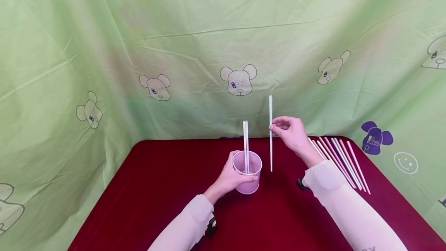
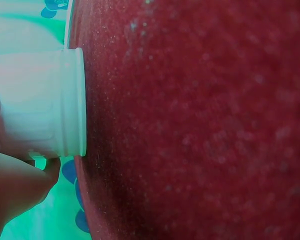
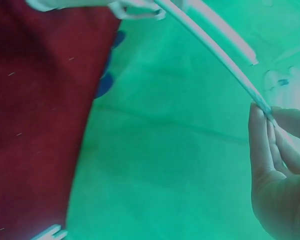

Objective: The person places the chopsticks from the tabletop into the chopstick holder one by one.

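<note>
Within pinch of right hand (image 1: 292, 134), white chopstick (image 1: 271, 144) held upright (single or paired, cannot be told), lower tip suspended beside pink cup (image 1: 248, 187), apart from it; left of that pinch, cup clasped around its side by left hand (image 1: 229, 176), two chopsticks (image 1: 245, 138) stood inside; right of pinch, loose chopsticks (image 1: 347, 164) spread on red table (image 1: 167, 189), partly covered from view by right sleeve (image 1: 348, 212)

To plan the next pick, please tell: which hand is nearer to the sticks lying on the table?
Right. The right hand is just left of the lying sticks; the left hand is farther left, gripping the pink cup.
</note>
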The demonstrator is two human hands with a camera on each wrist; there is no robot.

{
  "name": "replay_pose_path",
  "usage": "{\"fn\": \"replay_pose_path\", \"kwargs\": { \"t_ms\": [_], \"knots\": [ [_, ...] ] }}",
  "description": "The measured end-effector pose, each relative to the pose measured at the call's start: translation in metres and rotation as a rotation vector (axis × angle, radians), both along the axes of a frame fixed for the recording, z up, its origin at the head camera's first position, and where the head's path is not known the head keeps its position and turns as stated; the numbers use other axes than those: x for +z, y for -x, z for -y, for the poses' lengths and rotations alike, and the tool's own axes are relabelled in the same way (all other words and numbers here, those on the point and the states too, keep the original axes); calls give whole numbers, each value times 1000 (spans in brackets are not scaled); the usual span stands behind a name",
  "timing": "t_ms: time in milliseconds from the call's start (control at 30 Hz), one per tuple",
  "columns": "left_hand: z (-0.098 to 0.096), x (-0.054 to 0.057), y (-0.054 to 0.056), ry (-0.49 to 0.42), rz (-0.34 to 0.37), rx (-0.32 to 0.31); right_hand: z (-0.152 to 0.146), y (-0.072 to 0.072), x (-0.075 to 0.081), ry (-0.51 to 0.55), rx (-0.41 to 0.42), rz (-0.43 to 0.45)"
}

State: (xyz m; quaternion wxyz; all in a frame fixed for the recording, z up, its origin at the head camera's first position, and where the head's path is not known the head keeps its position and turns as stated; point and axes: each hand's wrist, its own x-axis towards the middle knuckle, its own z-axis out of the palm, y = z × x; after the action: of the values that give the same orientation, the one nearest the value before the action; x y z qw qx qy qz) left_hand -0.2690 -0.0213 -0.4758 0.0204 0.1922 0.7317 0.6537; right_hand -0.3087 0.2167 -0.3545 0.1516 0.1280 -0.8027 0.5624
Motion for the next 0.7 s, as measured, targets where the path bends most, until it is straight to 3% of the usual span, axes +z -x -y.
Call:
{"fn": "replay_pose_path", "kwargs": {
  "t_ms": [300,500,600,700],
  "knots": [
    [1,1,0,7,4,-3,23,-6,24,44,14,-89],
    [0,1,0,-1,1,-8,33,-2,15,27,17,-75],
    [0,2,1,-1,-1,-7,40,-13,17,-8,21,-58],
    [0,1,1,-2,-1,-8,39,-12,8,-18,29,-46]
  ]
}}
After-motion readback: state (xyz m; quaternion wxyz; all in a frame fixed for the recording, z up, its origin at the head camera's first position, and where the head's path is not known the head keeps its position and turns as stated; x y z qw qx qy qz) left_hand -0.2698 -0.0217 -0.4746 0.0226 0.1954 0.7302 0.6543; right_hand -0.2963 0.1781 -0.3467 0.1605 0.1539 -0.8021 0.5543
